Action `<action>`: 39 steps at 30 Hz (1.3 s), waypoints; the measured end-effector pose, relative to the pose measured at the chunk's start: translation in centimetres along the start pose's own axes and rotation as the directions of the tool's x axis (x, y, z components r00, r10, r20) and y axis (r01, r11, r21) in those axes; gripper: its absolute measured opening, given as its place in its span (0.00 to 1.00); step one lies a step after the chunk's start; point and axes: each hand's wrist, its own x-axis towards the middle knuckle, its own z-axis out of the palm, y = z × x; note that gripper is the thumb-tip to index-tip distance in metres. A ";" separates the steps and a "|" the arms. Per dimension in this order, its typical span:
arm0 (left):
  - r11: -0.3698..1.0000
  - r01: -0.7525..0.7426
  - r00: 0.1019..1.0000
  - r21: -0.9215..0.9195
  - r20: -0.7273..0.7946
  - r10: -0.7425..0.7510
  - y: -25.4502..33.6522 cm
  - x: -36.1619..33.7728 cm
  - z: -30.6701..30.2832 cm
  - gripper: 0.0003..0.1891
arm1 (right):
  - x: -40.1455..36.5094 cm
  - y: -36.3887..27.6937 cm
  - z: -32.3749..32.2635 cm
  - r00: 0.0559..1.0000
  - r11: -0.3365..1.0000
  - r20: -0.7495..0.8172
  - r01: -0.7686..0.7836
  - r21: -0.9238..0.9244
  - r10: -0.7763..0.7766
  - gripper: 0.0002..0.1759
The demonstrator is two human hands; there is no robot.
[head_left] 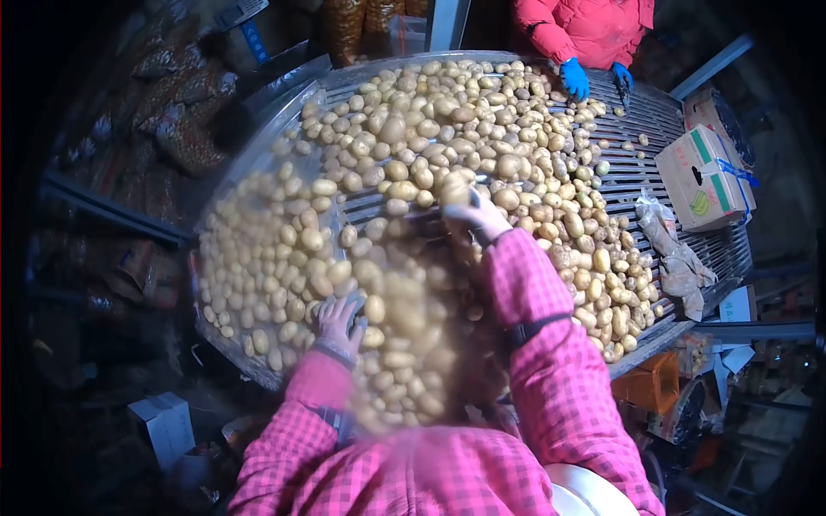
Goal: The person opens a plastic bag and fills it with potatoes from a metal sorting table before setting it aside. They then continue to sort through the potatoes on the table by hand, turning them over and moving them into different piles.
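Potatoes (258, 284) crowded the left rim of the slatted surface (667, 185). The left hand (337, 322) lay released, fingers spread, on those at the near edge. The right hand (477, 215) curled mid-pile just below one potato (454, 187), though blur hid its grip. Bare slats lay further right, beside a closed box (701, 176).

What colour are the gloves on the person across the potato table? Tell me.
Blue gloves, seen best in the head view.

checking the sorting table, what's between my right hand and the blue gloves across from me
In the head view, a dense heap of potatoes on the slatted table fills the whole stretch from the right hand to the blue gloves.
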 end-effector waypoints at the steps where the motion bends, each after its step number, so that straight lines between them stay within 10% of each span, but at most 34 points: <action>1: 1.000 0.002 1.000 0.016 -0.004 -0.002 -0.2 0.0 0.1 0.23 | -1.7 0.7 0.6 1.000 1.000 -0.004 -0.004 -0.002 0.004 0.40; 3: 0.999 -0.031 0.998 0.044 -0.057 0.033 -0.8 -0.1 0.8 0.22 | -5.3 2.0 1.5 0.972 0.567 -0.025 0.156 0.809 -0.232 0.37; 6: 0.995 -0.081 0.992 0.059 -0.096 0.086 -2.5 0.2 1.9 0.21 | -10.3 1.2 2.0 0.942 0.326 -0.066 0.179 0.928 -0.330 0.39; 18: 0.953 -0.301 0.930 0.040 -0.210 0.302 -2.6 1.5 2.2 0.13 | -30.0 2.5 -1.0 0.704 0.028 -0.676 0.697 0.717 -0.217 0.33; 24: 0.989 0.011 0.996 0.147 -0.087 0.001 -0.8 2.0 2.6 0.21 | -38.0 4.7 -0.9 0.544 0.043 -0.819 0.837 0.546 -0.183 0.36; 29: 0.981 -0.010 0.998 0.193 -0.057 0.021 2.0 2.4 3.6 0.24 | -41.1 11.4 -3.3 0.438 0.073 -0.843 0.896 0.438 -0.314 0.27; 35: 0.984 -0.054 0.998 0.171 0.000 0.055 2.7 1.7 2.8 0.26 | -44.1 19.6 -2.8 0.270 -0.059 -0.729 0.952 0.301 0.629 0.22; 38: 0.981 -0.024 1.000 0.193 0.006 0.023 1.1 1.9 3.3 0.28 | -48.4 13.8 -4.5 0.018 0.064 -0.770 0.995 0.076 0.638 0.30; 39: 0.979 0.019 0.996 0.205 0.080 -0.036 2.5 2.0 2.5 0.29 | -50.2 18.8 -10.3 0.026 0.007 -0.914 0.999 0.032 0.406 0.19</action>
